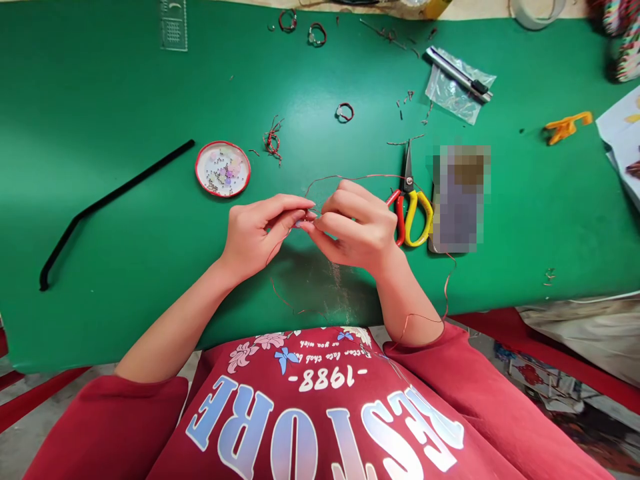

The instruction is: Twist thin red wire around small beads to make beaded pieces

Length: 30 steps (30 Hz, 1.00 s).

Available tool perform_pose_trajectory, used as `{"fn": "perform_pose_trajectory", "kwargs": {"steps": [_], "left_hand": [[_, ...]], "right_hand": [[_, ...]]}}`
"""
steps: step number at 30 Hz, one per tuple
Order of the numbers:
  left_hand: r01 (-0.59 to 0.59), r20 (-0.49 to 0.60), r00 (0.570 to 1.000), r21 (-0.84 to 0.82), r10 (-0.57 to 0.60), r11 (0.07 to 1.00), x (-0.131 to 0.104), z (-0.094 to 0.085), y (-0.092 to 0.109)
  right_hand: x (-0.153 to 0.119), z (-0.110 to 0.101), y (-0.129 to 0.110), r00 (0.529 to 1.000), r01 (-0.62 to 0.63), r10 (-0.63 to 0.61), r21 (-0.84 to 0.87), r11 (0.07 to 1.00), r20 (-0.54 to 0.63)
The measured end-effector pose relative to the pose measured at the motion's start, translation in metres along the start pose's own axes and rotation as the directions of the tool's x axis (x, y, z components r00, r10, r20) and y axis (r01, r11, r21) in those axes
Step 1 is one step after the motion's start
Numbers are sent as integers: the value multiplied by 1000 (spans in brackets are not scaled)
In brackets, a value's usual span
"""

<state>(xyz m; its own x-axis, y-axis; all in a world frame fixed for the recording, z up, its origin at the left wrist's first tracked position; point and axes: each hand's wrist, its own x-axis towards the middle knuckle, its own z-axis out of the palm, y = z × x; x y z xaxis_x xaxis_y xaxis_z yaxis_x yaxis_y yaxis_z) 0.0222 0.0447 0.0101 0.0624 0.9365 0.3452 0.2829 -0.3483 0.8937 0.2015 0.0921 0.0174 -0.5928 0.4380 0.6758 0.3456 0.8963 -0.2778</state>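
Note:
My left hand [260, 233] and my right hand [353, 223] meet fingertip to fingertip above the green table. Both are closed in a pinch on a thin reddish cord [367, 176]. The cord arcs from the fingers toward the scissors, and another stretch hangs below my left hand. What lies right between the fingertips is too small to make out. Just right of my right hand lie scissors [411, 200] with one red and one yellow handle. A red-rimmed lid [223, 142] with small beads and pale pieces in it sits left of my left hand.
Finished-looking cord bracelets [345, 112] and a tangled red cord piece [273, 142] lie beyond my hands. A blurred-out phone-shaped object [459, 207] is beside the scissors. A bagged cutter [460, 75], an orange clip [567, 127] and a bent black strip [125, 187] lie farther out.

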Motion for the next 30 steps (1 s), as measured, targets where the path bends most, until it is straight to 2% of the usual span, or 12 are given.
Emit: {"fn": "perform_pose_trajectory", "kwargs": {"steps": [3, 5, 8, 10, 13, 17, 20, 22, 26, 30], "left_hand": [[-17, 25, 1000, 32, 16, 999, -1, 1, 1], [44, 39, 998, -18, -43, 999, -1, 1, 2], [184, 45, 983, -190, -178, 964, 0, 2, 3], [238, 47, 971, -282, -234, 930, 1, 1, 4], [275, 73, 961, -348, -266, 897, 3, -1, 5], [334, 161, 942, -375, -294, 865, 4, -4, 7], [331, 201, 940, -356, -275, 874, 2, -5, 8], [313, 206, 945, -345, -254, 885, 2, -5, 8], [270, 211, 954, -296, -213, 916, 2, -4, 8], [206, 211, 964, -195, -164, 959, 3, -3, 8]], "right_hand": [[-3, 4, -2, 1000, -21, 22, -74, 997, 15], [-5, 4, -2, 999, -25, 26, -45, 999, 21], [-3, 1, -2, 998, -47, 42, 140, 989, 37], [-1, -3, -1, 997, -70, 61, 286, 956, 40], [3, -10, -1, 994, -105, 90, 426, 899, 56], [6, -15, 1, 972, -223, 137, 573, 788, 189], [7, -16, 3, 958, -277, 142, 672, 687, 249], [7, -16, 3, 956, -288, 146, 703, 650, 256], [8, -17, 1, 950, -306, 158, 697, 649, 270], [9, -18, -2, 932, -343, 177, 613, 712, 316]]}}
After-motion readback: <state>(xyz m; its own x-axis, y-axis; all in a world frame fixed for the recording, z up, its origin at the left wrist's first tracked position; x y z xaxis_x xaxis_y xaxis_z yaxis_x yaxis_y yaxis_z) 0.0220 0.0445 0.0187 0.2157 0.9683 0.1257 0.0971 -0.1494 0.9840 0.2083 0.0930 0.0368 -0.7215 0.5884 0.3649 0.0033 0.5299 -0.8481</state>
